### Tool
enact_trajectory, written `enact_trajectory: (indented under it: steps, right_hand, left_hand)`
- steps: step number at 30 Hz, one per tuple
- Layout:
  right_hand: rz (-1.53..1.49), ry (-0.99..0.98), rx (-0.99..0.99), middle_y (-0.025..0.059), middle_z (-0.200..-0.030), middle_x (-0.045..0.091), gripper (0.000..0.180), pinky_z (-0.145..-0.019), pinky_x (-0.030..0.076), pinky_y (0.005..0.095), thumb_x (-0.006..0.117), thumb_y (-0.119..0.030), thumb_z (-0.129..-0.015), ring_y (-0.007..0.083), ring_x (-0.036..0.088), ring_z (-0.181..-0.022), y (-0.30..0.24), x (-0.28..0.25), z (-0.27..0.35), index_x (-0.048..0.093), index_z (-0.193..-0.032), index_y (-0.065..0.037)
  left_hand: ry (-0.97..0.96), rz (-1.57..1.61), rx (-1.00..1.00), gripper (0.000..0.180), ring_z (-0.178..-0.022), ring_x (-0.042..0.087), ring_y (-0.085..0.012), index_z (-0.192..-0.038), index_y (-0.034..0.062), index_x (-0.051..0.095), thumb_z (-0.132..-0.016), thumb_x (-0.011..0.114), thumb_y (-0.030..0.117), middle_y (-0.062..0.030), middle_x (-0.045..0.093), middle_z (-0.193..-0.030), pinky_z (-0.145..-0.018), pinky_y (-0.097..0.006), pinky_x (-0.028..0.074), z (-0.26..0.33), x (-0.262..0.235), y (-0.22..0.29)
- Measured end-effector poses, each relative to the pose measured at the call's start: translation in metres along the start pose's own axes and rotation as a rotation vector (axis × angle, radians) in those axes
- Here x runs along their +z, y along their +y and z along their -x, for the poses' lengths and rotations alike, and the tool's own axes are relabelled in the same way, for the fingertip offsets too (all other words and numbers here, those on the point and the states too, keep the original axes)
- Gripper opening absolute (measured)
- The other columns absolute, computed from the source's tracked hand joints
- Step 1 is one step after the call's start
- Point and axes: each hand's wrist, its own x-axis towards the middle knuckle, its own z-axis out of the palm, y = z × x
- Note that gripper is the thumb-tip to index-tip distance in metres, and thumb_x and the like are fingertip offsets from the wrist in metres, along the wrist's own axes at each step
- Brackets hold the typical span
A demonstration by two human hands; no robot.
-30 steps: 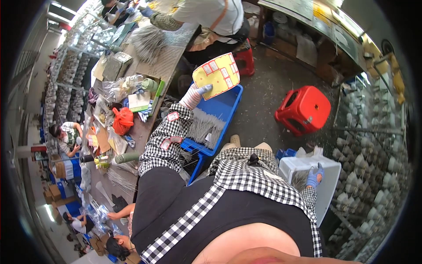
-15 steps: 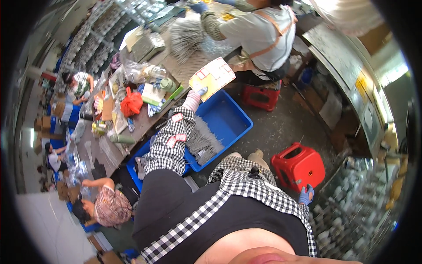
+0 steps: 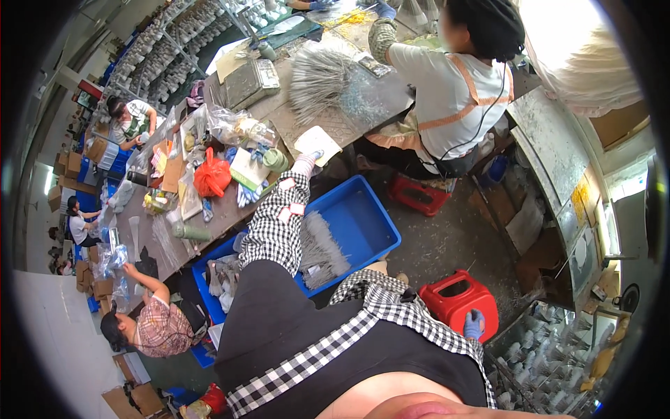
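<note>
My left hand (image 3: 306,163), in a pale glove with a checked sleeve, reaches out to the edge of the worktable (image 3: 363,115) and holds a pale yellow card (image 3: 317,143) there. Below that arm stands a blue bin (image 3: 363,216) with a heap of thin grey strands (image 3: 322,251) in it. My right hand (image 3: 474,325), in a blue glove, grips the rim of a red plastic stool (image 3: 457,299) down at my right side.
A person in a white shirt with orange straps (image 3: 453,91) sits on another red stool (image 3: 417,195) at the table, by a grey fibre bundle (image 3: 317,77). Bags, a red pouch (image 3: 209,178) and boxes cover the table's left part. Other people work further left.
My view has swung round to the right. My left hand carried the card forward to the table edge. My right hand went from a white bin to the red stool.
</note>
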Motion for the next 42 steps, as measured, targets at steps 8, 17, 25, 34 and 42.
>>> enact_trajectory:
  steps: [8,17,25,34,42]
  right_hand:
    - [0.2,-0.18,0.121,0.0153,-0.094,0.069,0.03,-0.08,0.051,0.0355,0.065,-0.02,-0.076,0.0259,0.066,-0.087,-0.056,0.002,0.048,0.067,-0.1,-0.002]
    - [0.137,-0.158,0.16,0.0153,-0.092,0.068,0.025,-0.081,0.049,0.0349,0.065,-0.018,-0.079,0.026,0.065,-0.087,-0.11,0.004,0.076,0.066,-0.097,-0.001]
    - [0.066,-0.162,0.156,0.0135,-0.092,0.068,0.025,-0.08,0.05,0.034,0.066,-0.018,-0.08,0.0232,0.065,-0.086,-0.117,0.025,0.085,0.065,-0.1,-0.003]
    - [0.147,-0.041,0.183,0.0149,-0.102,0.065,0.03,-0.088,0.046,0.0396,0.064,-0.027,-0.081,0.031,0.061,-0.098,-0.181,0.03,0.121,0.065,-0.104,-0.008]
    - [-0.059,0.241,0.402,0.0138,-0.099,0.065,0.032,-0.083,0.048,0.036,0.065,-0.025,-0.08,0.0291,0.062,-0.093,-0.177,0.058,0.199,0.063,-0.106,-0.007]
  left_hand:
    - [0.255,-0.048,-0.031,0.032,-0.054,0.056,-0.0205,-0.097,0.0087,0.065,-0.075,0.076,0.03,-0.008,0.064,-0.075,-0.048,-0.035,0.044,-0.12,-0.046,0.038]
    - [0.472,0.256,-0.142,0.027,-0.061,0.062,-0.016,-0.098,-0.0033,0.064,-0.08,0.071,0.015,-0.0116,0.068,-0.082,-0.053,-0.028,0.048,-0.174,-0.057,-0.031]
    - [0.526,-0.031,0.087,0.076,-0.113,0.055,-0.0257,-0.133,-0.0063,0.029,-0.072,0.072,0.008,-0.0185,0.056,-0.124,-0.094,-0.037,0.044,-0.177,-0.038,-0.043]
    - [-0.006,-0.015,-0.247,0.061,-0.074,0.053,-0.0181,-0.133,0.0115,0.041,-0.077,0.065,0.007,-0.0084,0.055,-0.096,-0.062,-0.034,0.05,-0.054,0.035,-0.113]
    - [-0.748,-0.393,-0.59,0.032,-0.117,0.05,-0.0322,-0.114,0.0087,0.054,-0.085,0.057,0.021,-0.0163,0.053,-0.122,-0.098,-0.044,0.042,0.076,0.223,-0.189]
